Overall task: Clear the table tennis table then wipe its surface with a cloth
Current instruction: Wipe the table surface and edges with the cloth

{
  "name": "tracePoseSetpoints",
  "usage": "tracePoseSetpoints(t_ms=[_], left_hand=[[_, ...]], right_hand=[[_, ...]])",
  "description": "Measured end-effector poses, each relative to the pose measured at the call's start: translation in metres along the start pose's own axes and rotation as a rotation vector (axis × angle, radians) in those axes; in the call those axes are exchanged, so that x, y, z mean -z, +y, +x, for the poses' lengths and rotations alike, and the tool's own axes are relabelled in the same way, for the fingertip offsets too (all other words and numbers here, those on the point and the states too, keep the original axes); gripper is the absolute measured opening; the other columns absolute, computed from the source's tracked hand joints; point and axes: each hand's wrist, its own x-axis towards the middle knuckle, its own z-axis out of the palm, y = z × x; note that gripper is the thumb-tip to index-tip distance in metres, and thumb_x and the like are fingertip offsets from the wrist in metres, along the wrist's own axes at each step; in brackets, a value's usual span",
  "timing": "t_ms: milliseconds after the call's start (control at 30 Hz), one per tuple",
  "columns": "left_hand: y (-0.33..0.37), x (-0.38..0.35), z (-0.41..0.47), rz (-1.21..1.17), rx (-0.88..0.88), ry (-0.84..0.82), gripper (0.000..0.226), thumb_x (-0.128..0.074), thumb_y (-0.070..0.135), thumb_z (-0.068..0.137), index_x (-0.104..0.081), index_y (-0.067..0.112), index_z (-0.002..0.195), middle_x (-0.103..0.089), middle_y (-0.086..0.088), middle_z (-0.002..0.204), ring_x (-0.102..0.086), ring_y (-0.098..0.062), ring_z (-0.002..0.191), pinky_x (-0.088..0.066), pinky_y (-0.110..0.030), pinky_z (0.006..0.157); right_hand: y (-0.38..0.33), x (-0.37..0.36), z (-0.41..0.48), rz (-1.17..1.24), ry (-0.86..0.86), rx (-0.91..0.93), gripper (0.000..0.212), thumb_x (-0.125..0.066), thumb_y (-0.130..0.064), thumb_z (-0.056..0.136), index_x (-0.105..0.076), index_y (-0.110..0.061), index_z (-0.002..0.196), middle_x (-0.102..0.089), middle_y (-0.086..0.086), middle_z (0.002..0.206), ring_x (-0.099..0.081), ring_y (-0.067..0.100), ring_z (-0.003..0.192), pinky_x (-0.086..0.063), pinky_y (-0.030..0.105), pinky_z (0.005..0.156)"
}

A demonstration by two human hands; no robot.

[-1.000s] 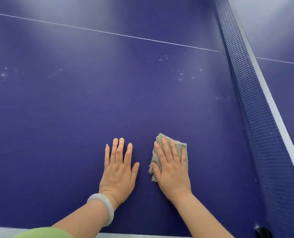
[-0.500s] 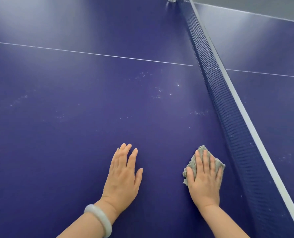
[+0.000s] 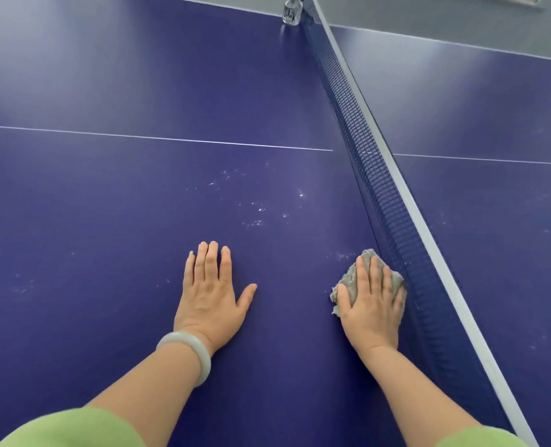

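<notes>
Currently, the right grip (image 3: 372,304) lies flat, fingers straight, pressing the grey cloth (image 3: 348,280) onto the blue surface (image 3: 106,204); the cloth's right edge touches the foot of the net (image 3: 383,188). The left grip (image 3: 209,295) rests flat and empty, well apart to the left. White specks (image 3: 258,209) lie ahead and left of the cloth, the nearest just beside its front corner, so the next stroke likely runs forward-left.

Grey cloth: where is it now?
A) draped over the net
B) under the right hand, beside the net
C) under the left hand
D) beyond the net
B: the right hand presses the grey cloth flat beside the net; the left hand is bare.
</notes>
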Motion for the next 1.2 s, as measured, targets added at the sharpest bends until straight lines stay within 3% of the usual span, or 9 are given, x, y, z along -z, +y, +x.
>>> tracePoseSetpoints(t_ms=[167, 367, 433, 500, 633, 767, 867, 1033, 1200], left_hand=[[0.001, -0.001, 0.001, -0.044, 0.01, 0.021, 0.086, -0.013, 0.064, 0.091, -0.03, 0.005, 0.151, -0.027, -0.014, 0.156, -0.014, -0.031, 0.149, -0.011, -0.048, 0.122], [0.002, 0.001, 0.0, -0.032, 0.017, 0.007, 0.084, -0.015, 0.063, 0.091, -0.03, 0.007, 0.152, -0.027, -0.013, 0.156, -0.016, -0.03, 0.149, -0.011, -0.047, 0.122], [0.002, 0.002, 0.0, -0.027, 0.017, 0.01, 0.083, -0.019, 0.062, 0.091, -0.035, 0.006, 0.15, -0.032, -0.014, 0.154, -0.021, -0.031, 0.148, -0.012, -0.046, 0.12], [0.002, 0.002, 0.0, -0.017, 0.011, 0.011, 0.081, -0.021, 0.061, 0.092, -0.038, 0.005, 0.148, -0.036, -0.014, 0.152, -0.026, -0.032, 0.146, -0.013, -0.046, 0.118], [0.002, 0.002, 0.001, -0.002, 0.012, 0.013, 0.08, -0.026, 0.06, 0.092, -0.042, 0.004, 0.146, -0.04, -0.015, 0.149, -0.032, -0.033, 0.144, -0.016, -0.047, 0.116], [0.002, 0.002, 0.001, -0.001, 0.011, 0.025, 0.078, -0.028, 0.059, 0.092, -0.042, 0.004, 0.146, -0.039, -0.015, 0.15, -0.032, -0.033, 0.144, -0.016, -0.046, 0.116], [0.002, 0.002, 0.001, 0.004, 0.012, 0.024, 0.078, -0.027, 0.058, 0.093, -0.041, 0.004, 0.147, -0.038, -0.015, 0.151, -0.031, -0.033, 0.144, -0.017, -0.047, 0.116], [0.002, 0.0, 0.001, 0.01, 0.008, 0.027, 0.077, -0.028, 0.058, 0.093, -0.041, 0.004, 0.146, -0.039, -0.016, 0.15, -0.032, -0.033, 0.144, -0.017, -0.047, 0.116], [0.0, -0.002, 0.002, 0.012, 0.001, 0.033, 0.076, -0.031, 0.058, 0.093, -0.043, 0.004, 0.145, -0.04, -0.016, 0.149, -0.034, -0.033, 0.143, -0.019, -0.048, 0.115]], right_hand=[[-0.051, 0.005, 0.068, 0.017, -0.02, 0.105, 0.07, -0.015, -0.057, 0.097, 0.001, -0.026, 0.158, 0.008, 0.0, 0.166, 0.01, 0.022, 0.152, 0.007, 0.053, 0.121], [-0.085, 0.005, 0.077, 0.094, -0.12, 0.608, 0.069, -0.005, -0.061, 0.092, 0.009, -0.037, 0.155, 0.019, -0.014, 0.162, 0.026, 0.007, 0.146, 0.015, 0.045, 0.12], [-0.06, 0.005, 0.096, 0.09, -0.087, 0.56, 0.068, -0.009, -0.061, 0.093, 0.005, -0.038, 0.155, 0.015, -0.015, 0.163, 0.023, 0.006, 0.147, 0.014, 0.045, 0.121], [-0.04, 0.008, 0.125, 0.04, -0.063, 0.359, 0.067, -0.015, -0.059, 0.097, 0.002, -0.033, 0.156, 0.011, -0.01, 0.164, 0.017, 0.011, 0.15, 0.013, 0.047, 0.121], [-0.064, 0.014, 0.17, 0.07, -0.087, 0.162, 0.066, -0.021, -0.054, 0.1, -0.002, -0.028, 0.158, 0.007, -0.001, 0.166, 0.01, 0.02, 0.152, 0.009, 0.051, 0.121], [-0.117, 0.014, 0.165, 0.072, -0.111, 0.484, 0.064, -0.02, -0.055, 0.099, -0.002, -0.033, 0.157, 0.01, -0.008, 0.165, 0.016, 0.014, 0.15, 0.014, 0.046, 0.12], [-0.11, 0.009, 0.154, 0.115, -0.17, 0.699, 0.064, -0.016, -0.059, 0.096, 0.001, -0.041, 0.155, 0.012, -0.015, 0.164, 0.02, 0.005, 0.148, 0.02, 0.039, 0.119], [-0.072, 0.014, 0.223, 0.051, -0.115, 0.308, 0.067, -0.022, -0.057, 0.099, -0.002, -0.032, 0.158, 0.009, -0.003, 0.165, 0.012, 0.017, 0.151, 0.014, 0.048, 0.12], [-0.121, 0.023, 0.281, 0.082, -0.191, 0.203, 0.067, -0.025, -0.054, 0.1, -0.001, -0.03, 0.158, 0.01, -0.002, 0.165, 0.012, 0.02, 0.151, 0.012, 0.052, 0.119]])
